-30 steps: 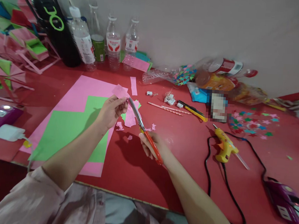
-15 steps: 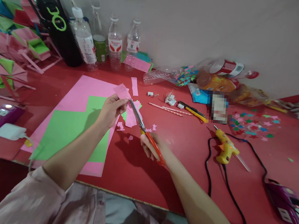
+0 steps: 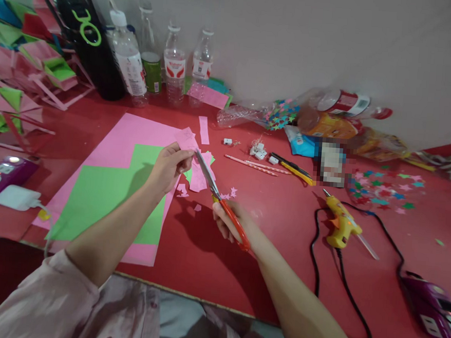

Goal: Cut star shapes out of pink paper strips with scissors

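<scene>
Between thumb and fingers, my left hand (image 3: 170, 166) pinches a small piece of pink paper (image 3: 186, 137) with faint drawn lines. My right hand (image 3: 229, 216) is wrapped round the orange handles of a pair of scissors (image 3: 208, 176). The blade tips meet the pink paper's edge by my left fingertips. Below the blades lie pink paper offcuts (image 3: 198, 178) with some green among them, and small pink stars (image 3: 230, 192). A large green sheet (image 3: 103, 201) lies on a pink sheet (image 3: 112, 135) under my left forearm.
A yellow glue gun (image 3: 340, 226) with a black cord rests at right, near many paper stars (image 3: 386, 188). Pencils (image 3: 249, 164) and a yellow cutter knife (image 3: 297, 172) lie mid-table. Plastic bottles (image 3: 174, 65) and a black flask (image 3: 98, 52) stand along the wall. Folded paper models (image 3: 50, 69) are at left.
My hands, the paper and the scissors keep almost the same places. The whole view has shifted very slightly.
</scene>
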Tool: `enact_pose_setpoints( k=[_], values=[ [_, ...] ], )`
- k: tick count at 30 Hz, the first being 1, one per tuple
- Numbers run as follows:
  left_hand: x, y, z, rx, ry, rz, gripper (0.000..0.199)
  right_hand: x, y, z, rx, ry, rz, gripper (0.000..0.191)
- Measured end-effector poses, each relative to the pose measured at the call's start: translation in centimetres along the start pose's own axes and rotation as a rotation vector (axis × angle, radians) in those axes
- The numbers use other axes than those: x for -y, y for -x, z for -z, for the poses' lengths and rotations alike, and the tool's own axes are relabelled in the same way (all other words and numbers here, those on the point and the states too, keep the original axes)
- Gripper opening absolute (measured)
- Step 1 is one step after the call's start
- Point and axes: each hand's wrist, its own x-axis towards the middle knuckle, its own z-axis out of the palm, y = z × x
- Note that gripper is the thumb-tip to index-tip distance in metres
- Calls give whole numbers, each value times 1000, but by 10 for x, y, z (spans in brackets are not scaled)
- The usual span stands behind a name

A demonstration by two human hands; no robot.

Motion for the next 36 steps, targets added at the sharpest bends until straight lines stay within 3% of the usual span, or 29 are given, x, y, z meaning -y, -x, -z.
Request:
enact_pose_setpoints(
  k=[18,26,36],
  values=[
    [1,-1,3,11,1,26,32,6,4,0,-26,13,-21,40],
    [-2,-2,2,-8,-94,77,18,-5,-8,8,50,45,-26,46],
    [-5,-1,0,-16,-74,97,18,-3,-6,8,68,36,-42,48]
  ],
)
